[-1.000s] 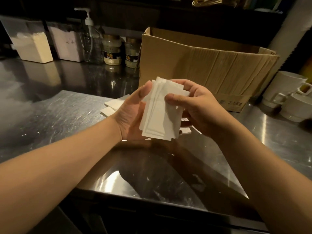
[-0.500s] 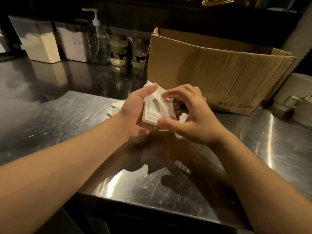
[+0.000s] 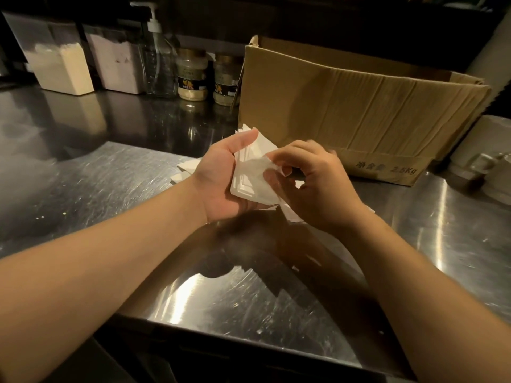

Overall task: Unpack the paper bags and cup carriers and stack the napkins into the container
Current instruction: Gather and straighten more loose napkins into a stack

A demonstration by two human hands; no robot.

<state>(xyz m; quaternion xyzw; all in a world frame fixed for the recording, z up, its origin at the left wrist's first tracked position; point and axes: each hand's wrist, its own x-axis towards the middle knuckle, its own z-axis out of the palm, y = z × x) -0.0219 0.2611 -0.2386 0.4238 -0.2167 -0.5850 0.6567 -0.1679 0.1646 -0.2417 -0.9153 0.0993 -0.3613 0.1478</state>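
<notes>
A fanned stack of white napkins (image 3: 253, 172) stands on edge above the steel counter (image 3: 110, 183), just in front of a cardboard box (image 3: 345, 106). My left hand (image 3: 221, 181) cradles the stack from the left, thumb along its top edge. My right hand (image 3: 312, 183) pinches the front napkin at the stack's right side with curled fingers. More loose napkins (image 3: 185, 170) lie flat on the counter behind and under my hands, partly hidden.
Along the back stand two tubs of powder (image 3: 63, 67), a pump bottle (image 3: 159, 59) and two jars (image 3: 192, 76). White cups (image 3: 486, 167) sit at the far right. The counter's front edge (image 3: 221, 327) runs below my forearms.
The stack has dropped lower and tilted. My right hand has shifted from gripping the stack's right edge to picking at the front napkin.
</notes>
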